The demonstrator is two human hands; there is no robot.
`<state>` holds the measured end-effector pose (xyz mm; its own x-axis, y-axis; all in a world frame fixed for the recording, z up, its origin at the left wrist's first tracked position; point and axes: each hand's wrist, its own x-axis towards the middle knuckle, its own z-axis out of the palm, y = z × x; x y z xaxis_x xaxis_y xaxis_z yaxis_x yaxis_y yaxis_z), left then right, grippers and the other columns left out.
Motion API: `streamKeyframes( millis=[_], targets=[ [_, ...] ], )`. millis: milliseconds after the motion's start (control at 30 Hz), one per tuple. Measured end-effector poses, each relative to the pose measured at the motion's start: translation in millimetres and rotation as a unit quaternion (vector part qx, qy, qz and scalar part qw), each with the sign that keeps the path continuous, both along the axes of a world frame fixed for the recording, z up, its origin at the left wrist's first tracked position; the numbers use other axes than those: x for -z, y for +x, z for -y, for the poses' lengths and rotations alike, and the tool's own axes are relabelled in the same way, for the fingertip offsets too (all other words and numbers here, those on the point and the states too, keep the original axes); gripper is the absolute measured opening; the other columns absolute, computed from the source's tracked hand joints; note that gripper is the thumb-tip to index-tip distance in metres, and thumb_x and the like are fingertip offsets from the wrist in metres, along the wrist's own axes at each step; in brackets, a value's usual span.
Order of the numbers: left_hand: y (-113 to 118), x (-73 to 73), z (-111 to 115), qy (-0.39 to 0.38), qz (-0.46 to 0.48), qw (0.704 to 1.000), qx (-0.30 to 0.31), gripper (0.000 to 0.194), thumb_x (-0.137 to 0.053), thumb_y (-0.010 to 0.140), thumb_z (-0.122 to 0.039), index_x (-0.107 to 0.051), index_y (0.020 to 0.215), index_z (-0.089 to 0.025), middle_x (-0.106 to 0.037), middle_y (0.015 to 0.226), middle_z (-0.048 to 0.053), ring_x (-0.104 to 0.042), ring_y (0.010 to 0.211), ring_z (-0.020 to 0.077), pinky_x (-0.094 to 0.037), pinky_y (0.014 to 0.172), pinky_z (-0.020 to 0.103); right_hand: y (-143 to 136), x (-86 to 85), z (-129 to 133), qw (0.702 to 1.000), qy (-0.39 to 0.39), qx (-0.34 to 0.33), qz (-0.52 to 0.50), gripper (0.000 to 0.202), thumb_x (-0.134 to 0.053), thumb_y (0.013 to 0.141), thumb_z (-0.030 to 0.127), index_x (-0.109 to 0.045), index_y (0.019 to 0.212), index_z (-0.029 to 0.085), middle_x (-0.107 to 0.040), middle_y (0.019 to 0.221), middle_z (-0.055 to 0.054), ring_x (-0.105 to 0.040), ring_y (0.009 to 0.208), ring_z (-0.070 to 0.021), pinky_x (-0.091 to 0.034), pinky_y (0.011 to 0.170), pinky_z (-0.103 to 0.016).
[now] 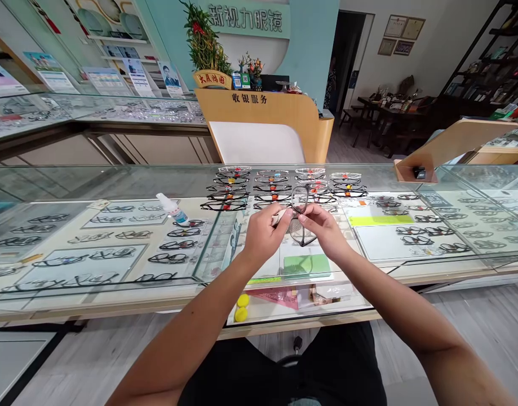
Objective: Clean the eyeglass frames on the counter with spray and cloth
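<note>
A dark-rimmed pair of eyeglasses [302, 238] is held on end above the glass counter, one lens over the other. My right hand [326, 226] pinches the frame near its middle. From the other side, my left hand [264, 226] is closed with its thumb close to the bridge, and a small pale cloth [279, 217] shows between its fingers. Whether the left fingers also grip the frame is hard to see. Just behind my hands, several rows of eyeglasses [272, 188] with coloured tags lie on the counter top.
A white spray bottle [174, 210] stands left on the glass counter [157, 287], which has more glasses inside. A wooden-framed mirror [448, 145] stands at the right. Below my hands, an open drawer [262, 316] holds yellow round cases [241, 308]. A cash desk [267, 113] stands beyond.
</note>
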<state>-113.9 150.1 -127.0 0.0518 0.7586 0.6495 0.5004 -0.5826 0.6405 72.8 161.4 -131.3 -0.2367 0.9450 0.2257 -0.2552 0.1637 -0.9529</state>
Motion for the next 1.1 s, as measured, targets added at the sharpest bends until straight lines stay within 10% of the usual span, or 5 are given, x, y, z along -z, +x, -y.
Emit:
streamKeyframes(
  millis=[333,433,600,867,1100],
  targets=[
    [2,0.7,3,0.092,-0.072,0.985,0.127,0.054,-0.049,0.108,-0.069,-0.067,0.086,-0.023,-0.074,0.106,0.013,-0.067,0.100,0.0278,-0.050,0.096,0.045,2,-5.0,1,0.998,-0.015,0.034,-0.059,0.042,-0.098,0.077,0.059,-0.068,0.086,0.030,-0.078,0.100,-0.001,-0.069,0.100,-0.0227,-0.055,0.093,-0.037],
    [8,2.3,4,-0.026,0.085,0.991,0.100,0.054,-0.048,0.108,-0.073,-0.069,0.110,-0.023,-0.070,0.123,0.015,-0.066,0.118,0.0280,-0.052,0.103,0.042,5,-7.4,3,0.997,-0.027,0.016,-0.072,0.042,-0.099,0.076,0.058,-0.068,0.085,0.030,-0.076,0.097,0.000,-0.069,0.098,-0.0218,-0.055,0.091,-0.035],
    [13,1.2,-5,-0.259,0.176,0.930,0.192,0.064,-0.080,0.083,-0.082,-0.067,0.099,-0.020,-0.066,0.092,0.003,-0.061,0.083,0.0181,-0.052,0.078,0.030,7,-9.0,4,0.998,-0.023,-0.001,-0.066,0.037,-0.097,0.080,0.056,-0.071,0.086,0.029,-0.074,0.093,0.002,-0.066,0.087,-0.0186,-0.053,0.084,-0.032],
    [13,-4.4,-2,-0.385,0.253,0.850,0.255,0.070,-0.105,0.056,-0.064,-0.073,0.097,-0.018,-0.068,0.083,-0.001,-0.058,0.071,0.0139,-0.046,0.066,0.026,7,-13.6,7,0.992,-0.076,-0.051,-0.088,0.041,-0.097,0.078,0.056,-0.068,0.087,0.028,-0.080,0.102,0.001,-0.071,0.090,-0.0207,-0.056,0.082,-0.033],
    [13,-3.9,4,-0.404,0.238,0.839,0.276,0.063,-0.103,0.063,-0.064,-0.076,0.096,-0.016,-0.074,0.082,0.004,-0.064,0.068,0.0161,-0.051,0.065,0.028,6,-12.0,6,0.986,-0.098,-0.074,-0.113,0.041,-0.096,0.079,0.055,-0.065,0.087,0.028,-0.083,0.102,0.001,-0.071,0.079,-0.0179,-0.050,0.060,-0.028]
  ],
)
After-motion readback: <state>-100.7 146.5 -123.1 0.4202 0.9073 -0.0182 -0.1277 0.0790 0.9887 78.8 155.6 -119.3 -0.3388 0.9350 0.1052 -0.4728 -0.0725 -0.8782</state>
